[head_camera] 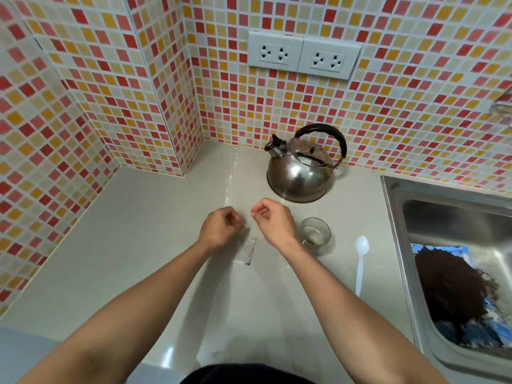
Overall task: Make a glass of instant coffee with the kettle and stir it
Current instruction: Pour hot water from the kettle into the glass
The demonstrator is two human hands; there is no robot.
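Observation:
A steel kettle (300,176) with a black handle stands at the back of the pale counter (138,231). In front of it my two hands hover close together. My left hand (220,227) pinches the top of a small clear coffee sachet (247,252), which hangs down blurred towards the counter. My right hand (273,221) is a little to the right, thumb and forefinger pinched together; I cannot make out anything between them. A short clear glass (315,234) stands just right of my right wrist, apparently empty. A white plastic spoon (361,261) lies on the counter to the right of the glass.
A steel sink (393,217) fills the right side; inside lies a blue sheet with a heap of dark brown powder (448,286). Tiled walls enclose the counter at the left and back, with two wall sockets (303,55) above the kettle.

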